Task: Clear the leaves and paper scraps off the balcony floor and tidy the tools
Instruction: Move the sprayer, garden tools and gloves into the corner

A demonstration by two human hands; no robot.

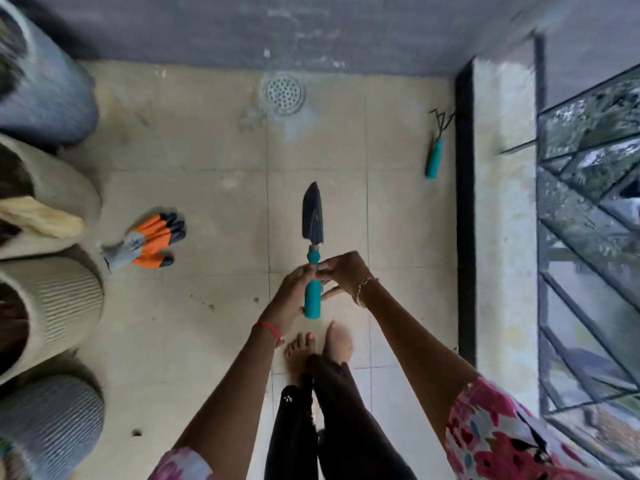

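Observation:
A hand trowel (313, 216) with a dark blade and a teal handle is held upright over the tiled floor, blade pointing away from me. My left hand (291, 292) grips the teal handle from the left. My right hand (341, 270) touches the upper handle from the right, fingers around it. A hand rake (435, 157) with a teal handle lies on the floor by the right kerb. A pair of orange, grey and black gloves (149, 240) lies on the floor at the left. Small dark specks (211, 306) dot the tiles.
Several ribbed planters (59, 313) line the left edge. A round floor drain (284, 93) sits by the far wall. A black kerb (465, 202) and a metal railing (588, 237) bound the right side. My bare feet (318, 344) stand below the hands.

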